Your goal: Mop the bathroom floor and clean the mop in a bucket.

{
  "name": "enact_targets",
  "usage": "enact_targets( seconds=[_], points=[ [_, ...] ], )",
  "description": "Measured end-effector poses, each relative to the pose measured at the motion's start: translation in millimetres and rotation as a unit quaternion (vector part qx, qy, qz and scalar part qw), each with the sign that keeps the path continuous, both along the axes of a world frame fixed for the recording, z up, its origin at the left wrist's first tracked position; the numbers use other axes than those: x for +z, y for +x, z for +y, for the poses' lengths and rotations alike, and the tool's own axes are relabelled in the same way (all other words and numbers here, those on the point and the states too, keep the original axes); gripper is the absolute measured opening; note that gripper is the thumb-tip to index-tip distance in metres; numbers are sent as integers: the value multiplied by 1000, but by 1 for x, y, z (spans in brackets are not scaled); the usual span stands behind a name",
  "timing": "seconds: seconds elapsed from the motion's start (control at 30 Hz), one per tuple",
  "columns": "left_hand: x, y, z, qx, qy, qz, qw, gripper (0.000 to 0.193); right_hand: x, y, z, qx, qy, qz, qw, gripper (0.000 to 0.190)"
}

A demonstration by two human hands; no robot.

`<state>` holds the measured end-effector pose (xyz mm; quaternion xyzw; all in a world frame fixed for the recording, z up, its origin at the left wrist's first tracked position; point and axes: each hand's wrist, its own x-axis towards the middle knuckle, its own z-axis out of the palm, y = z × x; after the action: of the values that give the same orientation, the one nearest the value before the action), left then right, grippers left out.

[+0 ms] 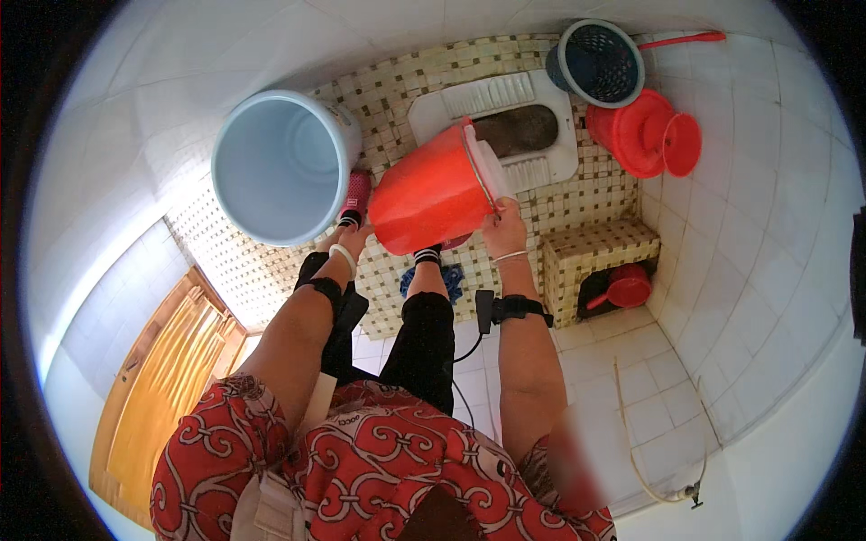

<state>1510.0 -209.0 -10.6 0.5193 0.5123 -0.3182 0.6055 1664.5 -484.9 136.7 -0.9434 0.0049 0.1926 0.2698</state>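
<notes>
A red plastic bucket (429,193) is tipped on its side in front of me, its mouth facing right over the squat toilet (565,159). My right hand (506,230) grips the bucket near its rim, by the wire handle. At the other end, my left hand (352,242) holds the base edge, with part of its fingers hidden. Something whitish and translucent (492,166) shows at the mouth, seemingly water; the inside of the bucket is out of sight. Left of it stands a large light-blue plastic bucket (284,233), close to my left hand.
At the back right are a dark plastic basket (561,67) and a red bucket (612,128) with a red dipper (683,145). A red dipper (629,285) lies in the tiled step's recess (588,243). A blue cloth-like item (452,280) lies behind my foot. A hose (629,433) hangs at right.
</notes>
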Motion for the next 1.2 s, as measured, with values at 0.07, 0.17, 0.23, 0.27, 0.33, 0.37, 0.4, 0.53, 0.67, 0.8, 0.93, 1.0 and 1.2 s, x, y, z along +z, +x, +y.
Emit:
enact_targets(
  seconds=[0.07,0.17,0.23,0.27,0.33,0.37,0.4,0.53,0.67,0.8,0.93,1.0,1.2],
  points=[
    [10,11,-15,-40,-71,78,994,70,-4,-2,-18,-59,1,10,998,46],
    [33,26,-38,8,-192,35,981,65,-9,1,-36,-42,-112,21,993,58],
    [33,26,-38,16,-177,23,984,64,-25,0,-28,48,-111,38,992,62],
    [33,27,-39,20,-170,8,985,62,-31,1,-27,51,-105,39,992,62],
    [48,45,-54,21,-170,-16,985,62,-35,6,-38,46,-70,-2,996,64],
    [57,56,-65,23,-169,-43,984,62,-35,11,-46,42,-74,-1,996,64],
    [60,61,-69,23,-165,-41,985,62,-33,18,-45,50,-67,18,996,63],
    [62,74,-76,13,-168,-30,985,68,-29,31,-38,66,-58,58,994,60],
    [75,87,-100,26,-163,24,986,71,-34,34,-55,59,-31,25,997,60],
    [82,94,-103,84,-159,46,983,69,-25,31,-43,66,-38,65,995,68],
    [107,98,-96,78,-189,45,978,73,9,41,-13,86,-87,138,983,72],
    [127,105,-96,77,-193,41,977,75,11,42,-17,90,-82,113,986,73],
    [179,104,-83,56,-211,21,976,62,33,42,-37,26,20,148,988,75]
  ],
)
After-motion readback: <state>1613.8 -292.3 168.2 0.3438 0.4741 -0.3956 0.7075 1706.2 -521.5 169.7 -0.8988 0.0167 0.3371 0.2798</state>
